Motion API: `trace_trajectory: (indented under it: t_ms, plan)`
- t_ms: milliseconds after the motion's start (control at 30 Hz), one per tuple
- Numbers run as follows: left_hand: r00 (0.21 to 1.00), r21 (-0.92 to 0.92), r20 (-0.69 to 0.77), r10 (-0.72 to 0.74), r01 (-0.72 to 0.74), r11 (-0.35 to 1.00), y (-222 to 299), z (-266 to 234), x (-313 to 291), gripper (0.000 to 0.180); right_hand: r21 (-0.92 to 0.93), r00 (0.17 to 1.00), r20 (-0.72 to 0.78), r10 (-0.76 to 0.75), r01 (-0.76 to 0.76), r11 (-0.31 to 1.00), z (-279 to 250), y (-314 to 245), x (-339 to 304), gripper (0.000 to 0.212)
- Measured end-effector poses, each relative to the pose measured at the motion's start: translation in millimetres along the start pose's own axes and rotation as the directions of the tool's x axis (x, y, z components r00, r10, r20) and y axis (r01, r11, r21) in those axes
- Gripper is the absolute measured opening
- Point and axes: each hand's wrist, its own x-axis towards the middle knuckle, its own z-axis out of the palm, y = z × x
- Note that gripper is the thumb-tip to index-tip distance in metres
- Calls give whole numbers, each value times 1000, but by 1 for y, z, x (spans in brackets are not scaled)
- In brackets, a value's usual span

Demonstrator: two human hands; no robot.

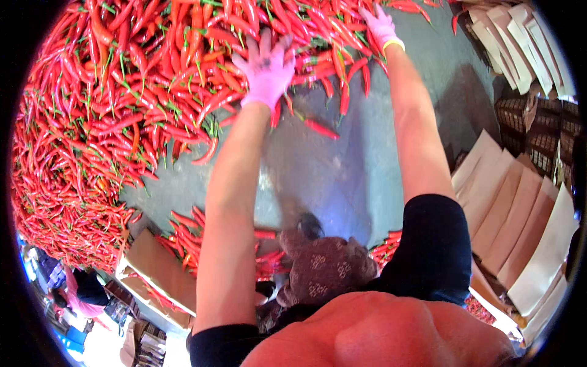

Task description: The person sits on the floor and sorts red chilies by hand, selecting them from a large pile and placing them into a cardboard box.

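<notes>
A large heap of red chili peppers point(165, 73) with green stems covers the upper and left part of a grey table point(312, 165). My left hand point(267, 72), in a pink glove with dark smudges on its back, lies at the heap's near edge with its fingers spread over the peppers. Farther out and to the right, my right hand point(380, 29), also in a pink glove, reaches to the heap's right edge. Its fingers are stretched out against the peppers. A single chili pepper point(321, 128) rests on the table just nearer than the heap, between my forearms.
An open cardboard box point(158, 269) with peppers stands at the lower left. Flattened cardboard cartons point(513, 214) lean in rows at the right, beside dark plastic crates point(541, 125). More peppers point(183, 235) lie near my left forearm. Another person point(82, 290) is at the far lower left.
</notes>
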Motion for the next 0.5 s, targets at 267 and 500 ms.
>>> trace_trajectory:
  t_ms: [267,500]
  plan:
    - [987,-83,101,-126,134,987,15,25,10,57,7,993,102,-66,65,998,27,-40,17,87]
    - [987,-256,160,-5,46,966,-4,7,-37,57,773,934,312,-177,-141,618,55,-56,-104,84]
